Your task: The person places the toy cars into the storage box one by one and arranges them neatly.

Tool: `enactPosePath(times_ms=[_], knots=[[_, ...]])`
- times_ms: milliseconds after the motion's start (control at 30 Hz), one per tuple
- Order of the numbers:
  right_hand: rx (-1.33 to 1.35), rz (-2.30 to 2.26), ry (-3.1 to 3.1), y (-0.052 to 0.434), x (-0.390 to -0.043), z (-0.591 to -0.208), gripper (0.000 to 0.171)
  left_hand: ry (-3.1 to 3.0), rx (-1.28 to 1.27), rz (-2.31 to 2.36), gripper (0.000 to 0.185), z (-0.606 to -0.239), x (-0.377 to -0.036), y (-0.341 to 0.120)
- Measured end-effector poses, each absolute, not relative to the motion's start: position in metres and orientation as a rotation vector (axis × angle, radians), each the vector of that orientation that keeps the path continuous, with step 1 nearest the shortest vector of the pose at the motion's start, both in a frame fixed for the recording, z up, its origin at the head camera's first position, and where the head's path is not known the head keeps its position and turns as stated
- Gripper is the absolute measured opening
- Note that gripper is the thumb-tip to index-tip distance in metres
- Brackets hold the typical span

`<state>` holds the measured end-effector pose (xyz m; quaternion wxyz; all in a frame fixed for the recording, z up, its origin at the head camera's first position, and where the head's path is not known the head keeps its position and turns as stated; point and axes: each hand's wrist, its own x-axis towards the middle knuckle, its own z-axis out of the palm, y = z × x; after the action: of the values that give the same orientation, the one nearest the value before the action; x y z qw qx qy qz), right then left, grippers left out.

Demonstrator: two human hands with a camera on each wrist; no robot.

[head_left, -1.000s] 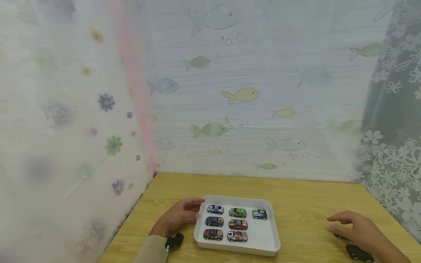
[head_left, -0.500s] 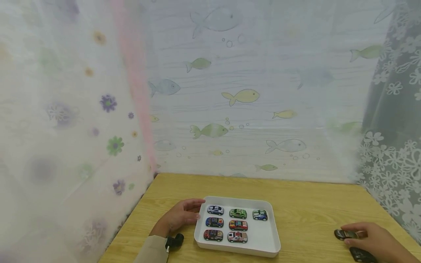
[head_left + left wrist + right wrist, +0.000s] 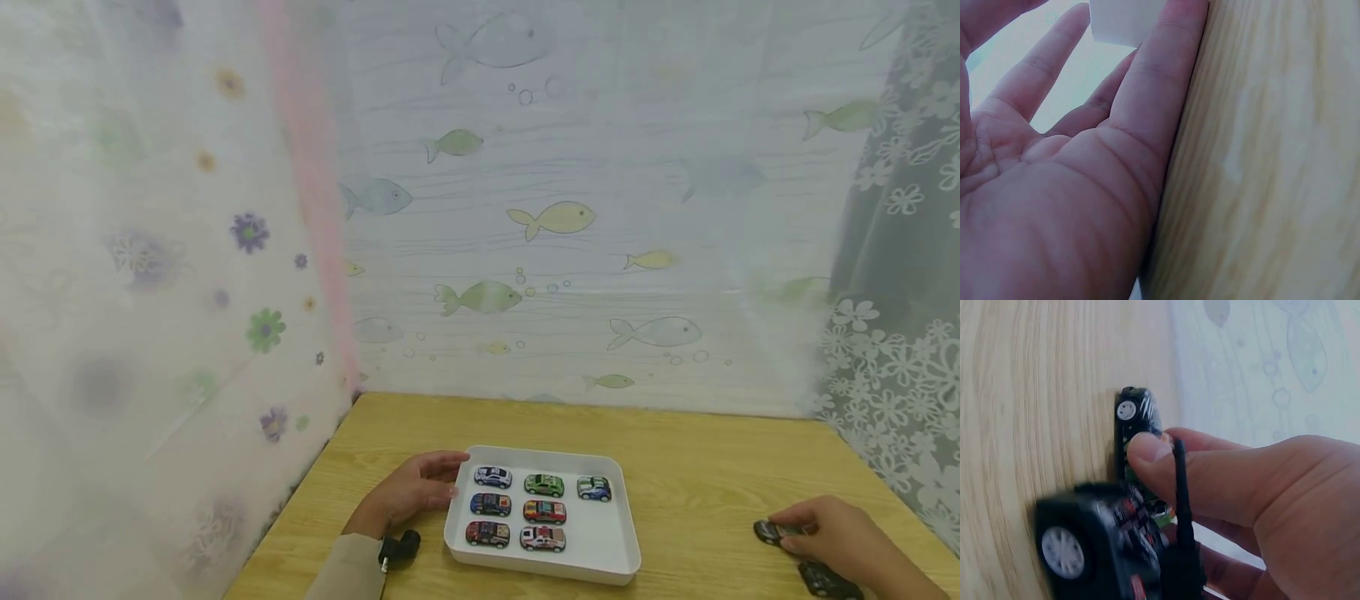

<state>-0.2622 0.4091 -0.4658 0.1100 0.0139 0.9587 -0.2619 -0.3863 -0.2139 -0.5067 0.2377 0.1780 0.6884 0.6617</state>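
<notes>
Dark toy car [image 3: 772, 532] is pinched by R hand [image 3: 840, 537] on table [image 3: 697, 475], at 3 o'clock of white tray [image 3: 622, 542]; L hand [image 3: 408, 493], fingers relaxed, rests at tray's 9 o'clock edge

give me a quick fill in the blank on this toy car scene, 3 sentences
The white tray holds ____ toy cars.
The right hand pinches a ____ toy car on the table.
The left hand rests against the tray's ____ side.

Missing words: seven; dark; left
</notes>
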Motion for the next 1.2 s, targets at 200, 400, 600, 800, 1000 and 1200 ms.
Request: enactPosePath(times_ms=[200,400,600,800,1000,1200], knots=[[-0.008,-0.786,2.835,0.396,-0.269,-0.465,0.047,1.895,0.5,1.806,0.06,-0.507,-0.387,-0.215],[-0.036,-0.767,2.848,0.385,-0.275,-0.465,0.044,1.898,0.48,1.808,0.06,-0.506,-0.384,-0.215],[-0.103,-0.806,2.858,0.373,-0.277,-0.461,0.039,1.904,0.491,1.802,0.061,-0.507,-0.387,-0.217],[-0.135,-0.805,2.896,0.359,-0.28,-0.46,0.036,1.909,0.496,1.804,0.061,-0.508,-0.388,-0.217],[-0.126,-0.798,2.88,0.359,-0.284,-0.463,0.038,1.907,0.493,1.803,0.06,-0.507,-0.388,-0.217],[-0.099,-0.8,2.839,0.373,-0.282,-0.465,0.041,1.892,0.469,1.806,0.059,-0.507,-0.388,-0.216]])
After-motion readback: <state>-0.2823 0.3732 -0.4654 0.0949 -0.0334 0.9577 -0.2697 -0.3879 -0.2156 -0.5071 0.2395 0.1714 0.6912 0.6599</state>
